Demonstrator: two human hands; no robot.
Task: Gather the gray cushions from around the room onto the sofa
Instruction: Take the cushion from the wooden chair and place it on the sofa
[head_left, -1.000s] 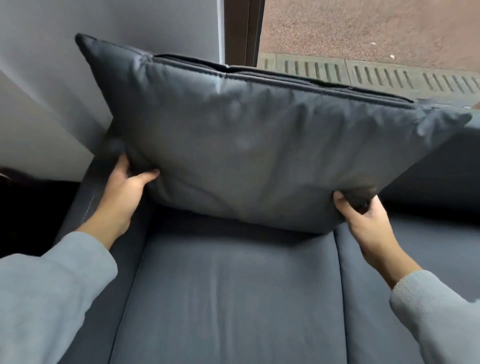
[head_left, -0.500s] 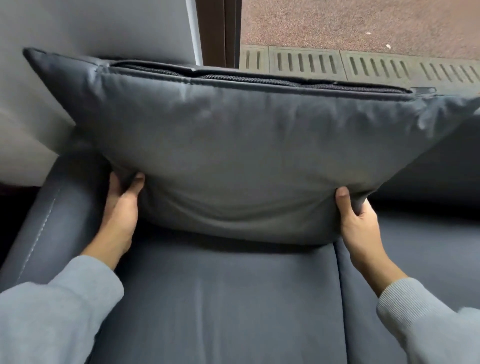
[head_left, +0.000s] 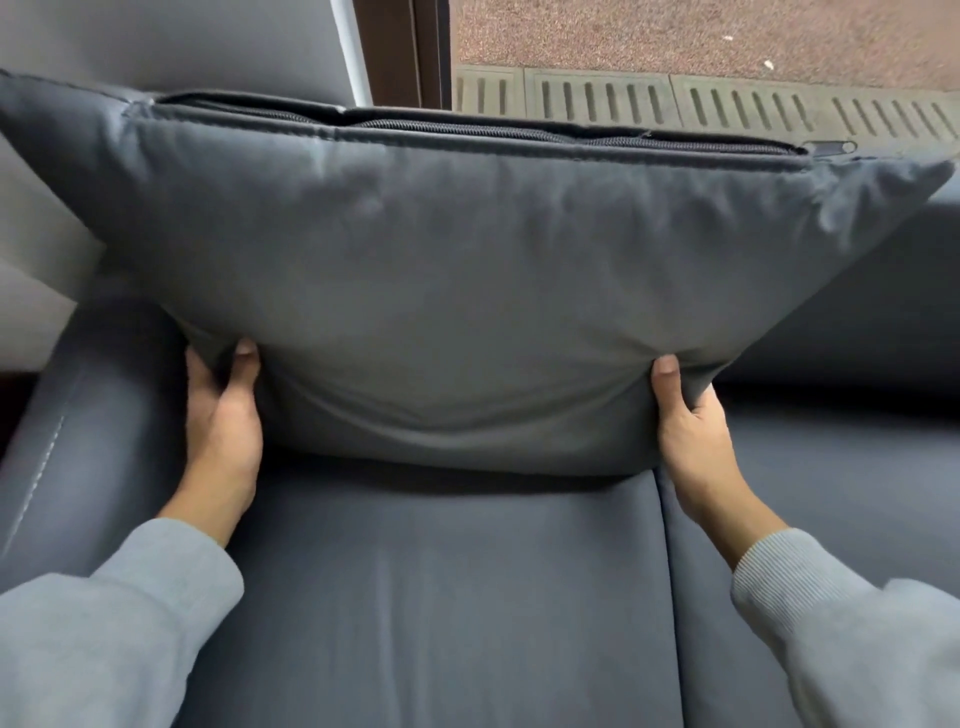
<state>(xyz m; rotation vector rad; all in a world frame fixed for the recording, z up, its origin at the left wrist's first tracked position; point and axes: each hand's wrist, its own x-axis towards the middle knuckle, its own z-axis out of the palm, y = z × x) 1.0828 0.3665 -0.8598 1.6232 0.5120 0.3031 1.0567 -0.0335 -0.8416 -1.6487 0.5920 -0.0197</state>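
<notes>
1 gray cushion (head_left: 467, 270), 2 hands (head_left: 223, 415) (head_left: 691, 436), 1 sofa (head_left: 441, 597)

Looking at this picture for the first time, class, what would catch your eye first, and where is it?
A big gray cushion fills the middle of the view, held on edge over the sofa seat with its zipper along the top. The left hand and right hand each grip a lower corner. Beyond it, top right, a slotted drain grate runs along reddish ground.

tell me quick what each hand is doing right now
Left hand: closed, gripping the lower left corner of the large gray fabric cushion.
Right hand: closed, gripping the cushion's lower right corner.
</notes>
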